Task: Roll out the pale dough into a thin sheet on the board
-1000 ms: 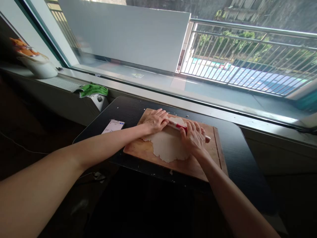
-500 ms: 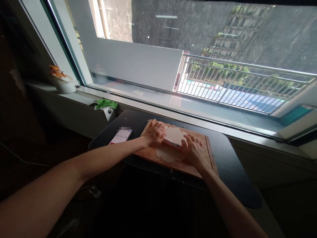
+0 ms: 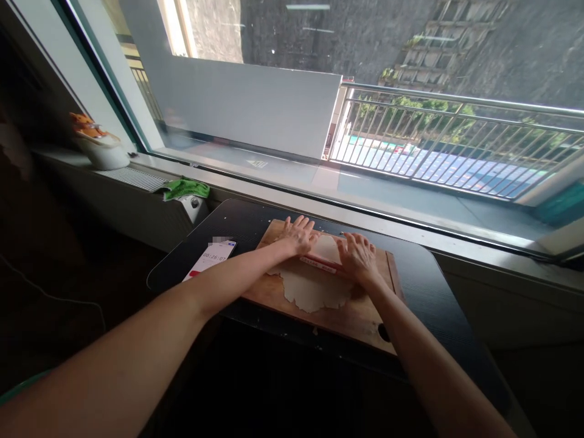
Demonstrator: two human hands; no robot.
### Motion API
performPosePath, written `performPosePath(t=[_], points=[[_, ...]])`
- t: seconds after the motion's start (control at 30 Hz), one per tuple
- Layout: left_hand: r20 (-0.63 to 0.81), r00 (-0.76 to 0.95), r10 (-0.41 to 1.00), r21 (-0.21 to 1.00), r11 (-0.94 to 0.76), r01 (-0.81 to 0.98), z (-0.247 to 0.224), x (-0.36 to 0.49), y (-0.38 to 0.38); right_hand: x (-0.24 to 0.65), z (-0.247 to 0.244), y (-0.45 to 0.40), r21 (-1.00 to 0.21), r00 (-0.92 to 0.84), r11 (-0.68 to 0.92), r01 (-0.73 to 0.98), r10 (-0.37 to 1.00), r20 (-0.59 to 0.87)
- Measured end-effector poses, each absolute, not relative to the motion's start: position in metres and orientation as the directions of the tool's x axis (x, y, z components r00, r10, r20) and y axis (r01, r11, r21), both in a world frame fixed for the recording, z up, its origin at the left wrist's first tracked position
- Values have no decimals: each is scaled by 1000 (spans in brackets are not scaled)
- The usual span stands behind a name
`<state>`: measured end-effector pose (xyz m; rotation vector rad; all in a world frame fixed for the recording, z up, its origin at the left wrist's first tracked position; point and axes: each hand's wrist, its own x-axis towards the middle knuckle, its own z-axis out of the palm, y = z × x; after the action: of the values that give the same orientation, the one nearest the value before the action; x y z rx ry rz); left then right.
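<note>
A flat sheet of dough (image 3: 314, 293) with ragged edges lies on a wooden board (image 3: 365, 316). Across it runs a slim bar like a rolling pin (image 3: 318, 263), reddish with a pale printed strip. My left hand (image 3: 298, 235) lies over the bar's left end, fingers stretched forward. On the right end rests my right hand (image 3: 358, 255), its fingers also extended and slightly apart. Both palms appear to press down on the bar rather than wrap round it; the bar's ends are hidden under them. Dough shows on both the near and far sides of the bar.
The board sits on a black table (image 3: 433, 304). A phone (image 3: 212, 258) showing a timer lies left of the board. Beyond are a window sill (image 3: 283, 188), a radiator (image 3: 177, 213) with a green cloth (image 3: 186, 189), and a white pot (image 3: 106, 152) with an orange figure.
Both hands have straightened their fingers, and the bar's printed strip now shows more plainly. More dough is visible on the near side. The camera view has shifted slightly.
</note>
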<state>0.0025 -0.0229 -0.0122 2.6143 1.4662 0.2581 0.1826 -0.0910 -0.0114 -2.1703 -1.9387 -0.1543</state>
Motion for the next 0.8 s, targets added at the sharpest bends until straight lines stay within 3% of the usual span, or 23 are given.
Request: performPosePath(t=[0.07, 0.23, 0.3, 0.43, 0.53, 0.6, 0.73, 0.8], points=[[88, 493, 866, 214, -500, 839, -14, 2, -25, 183, -14, -91, -113, 143, -123, 986, 971, 192], [149, 660, 736, 166, -677, 717, -31, -33, -75, 175, -39, -146, -43, -146, 161, 986, 958, 246], [173, 661, 730, 155, -683, 714, -30, -34, -75, 176, -42, -145, -44, -148, 166, 985, 949, 277], [168, 494, 853, 218, -521, 826, -21, -2, -27, 190, -30, -91, -119, 57, -32, 992, 975, 213], [282, 324, 903, 265, -398, 878, -11, 21, 3, 201, -15, -61, -167, 282, -255, 952, 946, 161], [360, 321, 876, 268, -427, 864, -5, 23, 4, 205, -7, -64, -207, 329, -291, 934, 927, 181], [497, 374, 783, 264, -547, 794, 2, -3, -24, 201, 0, -102, -228, 169, -110, 967, 951, 259], [515, 365, 776, 292, -559, 776, 3, -19, -42, 191, 2, -121, -205, 15, 25, 979, 981, 191]])
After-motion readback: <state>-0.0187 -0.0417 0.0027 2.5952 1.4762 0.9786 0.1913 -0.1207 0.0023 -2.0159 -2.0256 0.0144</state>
